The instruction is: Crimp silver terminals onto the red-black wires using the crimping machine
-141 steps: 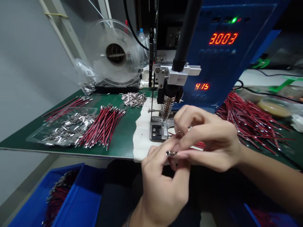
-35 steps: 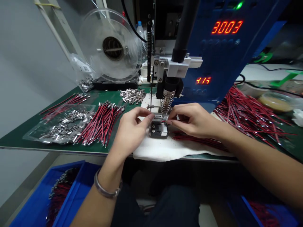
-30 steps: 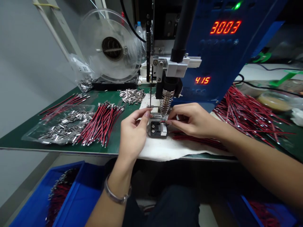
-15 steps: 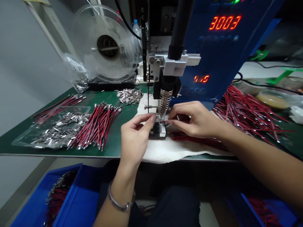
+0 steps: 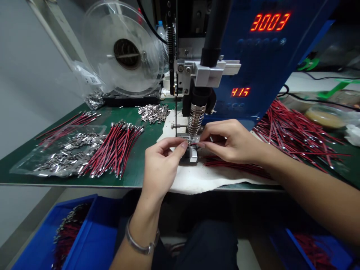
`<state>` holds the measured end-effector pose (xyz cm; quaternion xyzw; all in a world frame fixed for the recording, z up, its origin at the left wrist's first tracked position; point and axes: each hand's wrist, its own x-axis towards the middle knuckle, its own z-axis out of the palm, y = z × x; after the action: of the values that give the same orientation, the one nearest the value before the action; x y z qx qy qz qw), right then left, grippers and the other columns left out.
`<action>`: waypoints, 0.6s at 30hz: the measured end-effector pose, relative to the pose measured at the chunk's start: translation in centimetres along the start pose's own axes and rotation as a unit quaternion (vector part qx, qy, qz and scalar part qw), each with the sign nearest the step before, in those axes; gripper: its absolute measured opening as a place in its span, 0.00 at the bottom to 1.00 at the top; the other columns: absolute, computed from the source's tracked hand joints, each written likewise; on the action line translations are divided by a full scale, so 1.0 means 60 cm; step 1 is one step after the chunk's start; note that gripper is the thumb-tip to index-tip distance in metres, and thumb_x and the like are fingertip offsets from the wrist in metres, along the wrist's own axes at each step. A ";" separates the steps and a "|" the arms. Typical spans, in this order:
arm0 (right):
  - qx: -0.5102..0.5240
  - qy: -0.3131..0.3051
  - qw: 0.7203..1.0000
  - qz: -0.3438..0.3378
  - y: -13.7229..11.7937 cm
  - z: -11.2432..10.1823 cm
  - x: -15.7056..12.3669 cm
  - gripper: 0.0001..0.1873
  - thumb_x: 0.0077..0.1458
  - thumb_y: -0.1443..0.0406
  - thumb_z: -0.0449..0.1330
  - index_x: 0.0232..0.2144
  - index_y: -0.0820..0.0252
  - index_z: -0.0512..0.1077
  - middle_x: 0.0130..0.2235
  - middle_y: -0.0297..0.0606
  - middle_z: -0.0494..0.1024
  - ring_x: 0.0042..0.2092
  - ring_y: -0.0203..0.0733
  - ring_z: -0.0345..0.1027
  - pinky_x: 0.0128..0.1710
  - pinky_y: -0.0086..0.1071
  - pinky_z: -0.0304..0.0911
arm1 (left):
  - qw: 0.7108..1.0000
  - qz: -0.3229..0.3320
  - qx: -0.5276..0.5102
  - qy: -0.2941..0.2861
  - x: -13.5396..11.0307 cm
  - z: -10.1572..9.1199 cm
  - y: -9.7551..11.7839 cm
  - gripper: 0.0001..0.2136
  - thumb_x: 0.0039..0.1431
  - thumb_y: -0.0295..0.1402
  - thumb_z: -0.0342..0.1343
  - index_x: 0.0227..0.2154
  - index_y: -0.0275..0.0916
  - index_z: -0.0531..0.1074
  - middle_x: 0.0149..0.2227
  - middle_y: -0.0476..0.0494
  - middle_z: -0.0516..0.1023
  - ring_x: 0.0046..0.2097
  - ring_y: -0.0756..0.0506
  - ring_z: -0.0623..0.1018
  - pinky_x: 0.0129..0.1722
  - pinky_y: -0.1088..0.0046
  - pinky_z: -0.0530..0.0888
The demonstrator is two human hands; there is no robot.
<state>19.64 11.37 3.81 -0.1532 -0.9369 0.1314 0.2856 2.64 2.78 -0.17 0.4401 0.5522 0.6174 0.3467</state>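
My left hand (image 5: 162, 165) is pinched at the left side of a small metal fixture (image 5: 193, 154); what its thumb and fingertip hold is too small and too covered to make out. From the other side my right hand (image 5: 232, 141) pinches a thin red and black wire (image 5: 195, 143), whose end lies at the fixture. Just above the fingertips stands the soldering machine's head (image 5: 197, 114), with a coiled spring around it. More red and black wires (image 5: 236, 166) lie on a white cloth (image 5: 194, 182) beneath my right hand.
Left on the green table are a wire bundle (image 5: 116, 148), a clear bag of metal connectors (image 5: 60, 159) and a loose connector pile (image 5: 153, 113). A plastic reel (image 5: 97, 56) stands behind. A large wire heap (image 5: 295, 135) lies right. Blue bins (image 5: 98, 232) sit below the table edge.
My left thumb and fingertip have shifted slightly right, closer to the middle of the fixture. My right hand stays in place, and the camera view has moved a little.
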 end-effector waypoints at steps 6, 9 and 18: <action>0.002 0.002 1.000 0.014 0.000 0.002 0.000 0.05 0.56 0.69 0.58 0.28 0.64 0.72 0.26 0.34 0.73 0.26 0.30 0.61 0.26 0.24 0.57 | 1.000 0.014 0.018 0.011 0.000 0.002 -0.001 0.07 0.50 0.36 0.63 0.31 0.39 0.80 0.32 0.44 0.80 0.33 0.49 0.76 0.34 0.75 0.71; 0.001 0.000 1.000 0.027 -0.003 0.002 0.000 0.05 0.56 0.69 0.58 0.28 0.64 0.72 0.26 0.34 0.73 0.25 0.29 0.60 0.25 0.24 0.56 | 1.000 0.012 0.017 0.015 0.001 0.004 -0.002 0.08 0.49 0.36 0.64 0.31 0.39 0.80 0.31 0.44 0.80 0.32 0.49 0.75 0.33 0.75 0.71; 0.011 -0.003 0.997 0.083 -0.013 0.000 0.002 0.05 0.54 0.69 0.59 0.27 0.65 0.73 0.22 0.31 0.71 0.22 0.28 0.58 0.23 0.24 0.53 | 1.000 0.007 0.021 0.018 -0.003 0.003 -0.004 0.08 0.50 0.37 0.64 0.31 0.40 0.80 0.32 0.44 0.80 0.33 0.49 0.76 0.34 0.75 0.71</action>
<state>19.40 10.72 4.14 -0.2265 -0.9202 0.1656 0.2729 2.83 2.71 -0.43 0.4399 0.5682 0.6157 0.3234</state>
